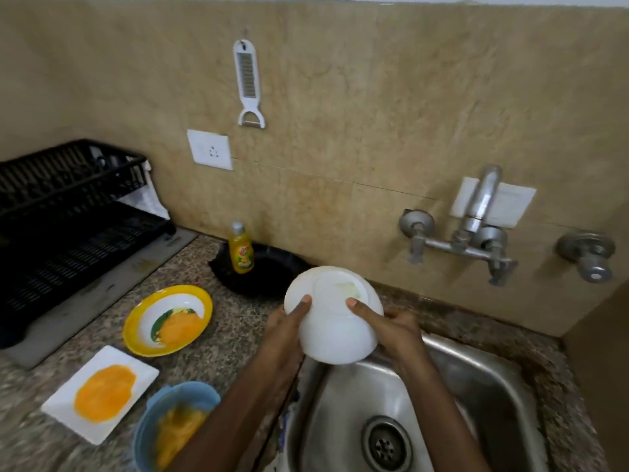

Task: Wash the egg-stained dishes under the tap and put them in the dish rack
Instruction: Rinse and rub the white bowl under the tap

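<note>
White bowl (335, 321) held upside down over steel sink (476, 386), left hand (287, 327) and right hand (391, 327) closed around its sides

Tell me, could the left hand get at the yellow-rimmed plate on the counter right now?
Probably not yet. The left hand and right hand both grip the white bowl over the sink. The yellow-rimmed plate lies uncovered just left of that arm, so the path looks free once the bowl is released.

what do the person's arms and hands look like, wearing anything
Both arms are bare as far as the view shows: no sleeves, gloves, watch or bracelets. The left hand and right hand show no rings on the visible fingers, and the visible nails are short and unpainted. The forearms are slim and enter from the bottom edge.
</note>
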